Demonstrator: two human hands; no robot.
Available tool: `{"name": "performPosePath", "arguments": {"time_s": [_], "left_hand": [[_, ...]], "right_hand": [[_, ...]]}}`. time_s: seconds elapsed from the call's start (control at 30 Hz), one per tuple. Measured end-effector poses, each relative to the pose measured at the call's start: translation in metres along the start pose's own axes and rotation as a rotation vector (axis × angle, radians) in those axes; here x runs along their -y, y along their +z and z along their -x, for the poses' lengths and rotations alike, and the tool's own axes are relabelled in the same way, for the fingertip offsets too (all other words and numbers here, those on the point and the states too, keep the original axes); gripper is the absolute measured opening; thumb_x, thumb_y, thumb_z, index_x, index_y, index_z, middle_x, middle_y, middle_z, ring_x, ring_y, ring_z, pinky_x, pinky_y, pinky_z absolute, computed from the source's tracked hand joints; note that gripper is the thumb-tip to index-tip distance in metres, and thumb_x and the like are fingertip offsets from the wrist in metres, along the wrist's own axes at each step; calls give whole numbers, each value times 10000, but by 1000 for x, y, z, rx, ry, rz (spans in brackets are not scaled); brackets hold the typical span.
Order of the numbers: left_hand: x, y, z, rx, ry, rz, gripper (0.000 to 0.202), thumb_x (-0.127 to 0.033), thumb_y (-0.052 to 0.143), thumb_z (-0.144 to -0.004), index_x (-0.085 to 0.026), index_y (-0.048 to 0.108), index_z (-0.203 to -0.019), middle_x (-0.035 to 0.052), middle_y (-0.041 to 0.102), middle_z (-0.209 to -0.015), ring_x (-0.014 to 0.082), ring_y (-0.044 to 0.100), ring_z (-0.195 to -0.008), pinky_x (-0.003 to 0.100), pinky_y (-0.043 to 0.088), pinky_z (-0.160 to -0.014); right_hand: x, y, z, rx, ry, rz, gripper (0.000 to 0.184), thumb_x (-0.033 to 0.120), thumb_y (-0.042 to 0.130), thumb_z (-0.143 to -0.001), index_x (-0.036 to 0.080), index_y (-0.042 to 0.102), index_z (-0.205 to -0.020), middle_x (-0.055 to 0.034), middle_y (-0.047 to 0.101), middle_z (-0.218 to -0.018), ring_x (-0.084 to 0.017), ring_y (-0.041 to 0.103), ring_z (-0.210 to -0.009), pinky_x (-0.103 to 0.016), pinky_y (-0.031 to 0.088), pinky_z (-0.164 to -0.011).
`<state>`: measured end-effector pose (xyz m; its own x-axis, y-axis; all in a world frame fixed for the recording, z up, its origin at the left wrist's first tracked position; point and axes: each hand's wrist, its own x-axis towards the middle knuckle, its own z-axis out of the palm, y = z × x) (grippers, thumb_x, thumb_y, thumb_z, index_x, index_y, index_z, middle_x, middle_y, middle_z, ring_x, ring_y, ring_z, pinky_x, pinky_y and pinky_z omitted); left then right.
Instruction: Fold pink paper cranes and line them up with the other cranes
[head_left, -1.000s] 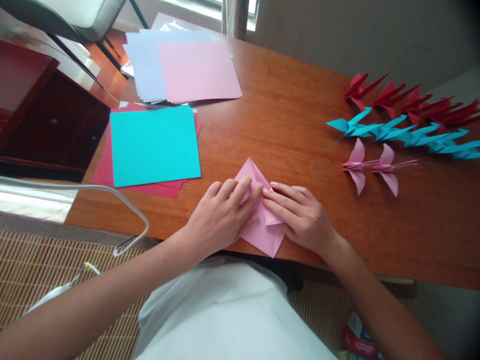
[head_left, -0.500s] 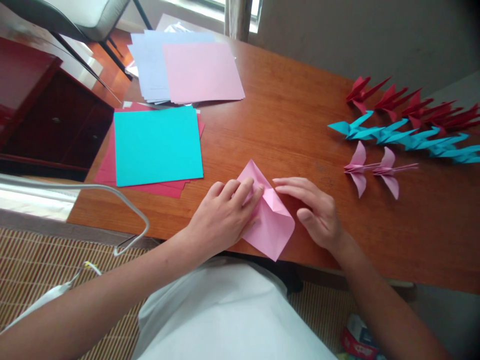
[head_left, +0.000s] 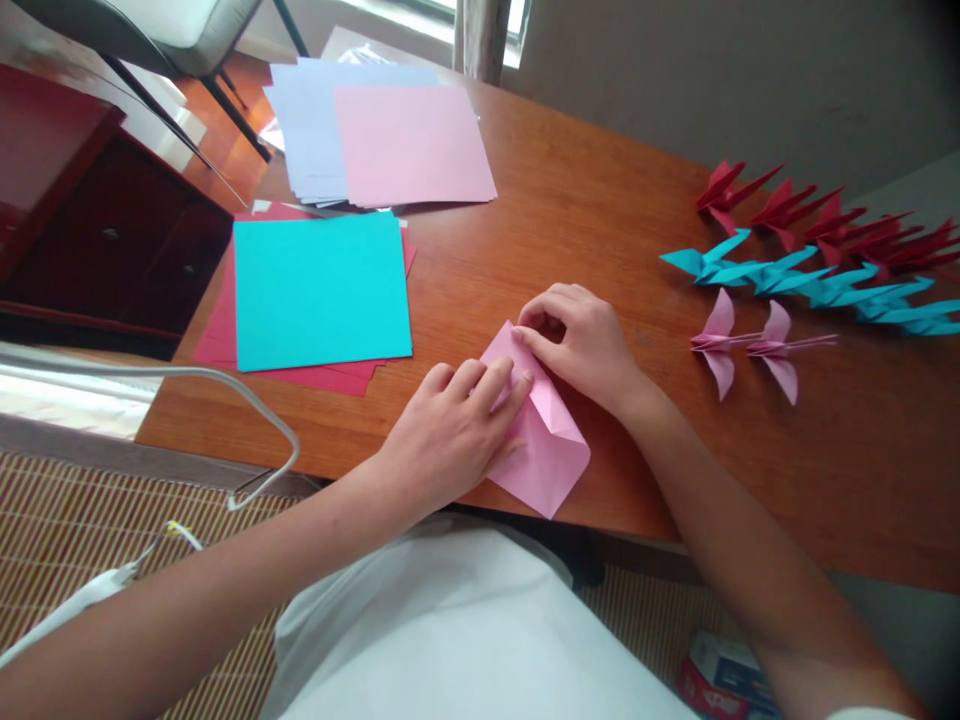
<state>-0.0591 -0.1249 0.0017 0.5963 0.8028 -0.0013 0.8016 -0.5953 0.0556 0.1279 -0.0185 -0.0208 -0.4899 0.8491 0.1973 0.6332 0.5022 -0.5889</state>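
Note:
A partly folded sheet of pink paper (head_left: 546, 470) lies at the table's near edge, one corner toward my body and its right side folded inward. My left hand (head_left: 457, 425) rests on the paper's left half, its bent fingers holding the sheet down against the wood. With thumb and index finger pinched together, my right hand (head_left: 577, 335) grips the paper's upper right edge near the far corner. Part of the sheet is hidden beneath my left fingers.
Left of my hands, a turquoise sheet (head_left: 322, 292) covers red sheets (head_left: 217, 335). Behind are pale pink paper (head_left: 416, 145) and pale blue paper (head_left: 307, 130). At right stand rows of red cranes (head_left: 784, 208), turquoise cranes (head_left: 780, 268) and two pink cranes (head_left: 718, 345). A white cable (head_left: 255, 405) hangs at left.
My right hand has moved from beside the paper, fingers extended, up and left to its far edge, where it now pinches the fold. My left hand stays on the sheet.

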Motion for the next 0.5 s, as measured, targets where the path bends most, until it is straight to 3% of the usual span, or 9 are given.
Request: {"name": "performPosePath", "arguments": {"time_s": [0.5], "left_hand": [[0,-3,-1,23,27,-37,540,-454,403,-1063,-159,541,-1493,54,524,-1558,276,516,-1070,447,449,-793]], "right_hand": [[7,3,-17,42,171,92,179,284,713,-894,226,612,-759,-15,680,-803,-199,585,-783,-340,394,-730]]}}
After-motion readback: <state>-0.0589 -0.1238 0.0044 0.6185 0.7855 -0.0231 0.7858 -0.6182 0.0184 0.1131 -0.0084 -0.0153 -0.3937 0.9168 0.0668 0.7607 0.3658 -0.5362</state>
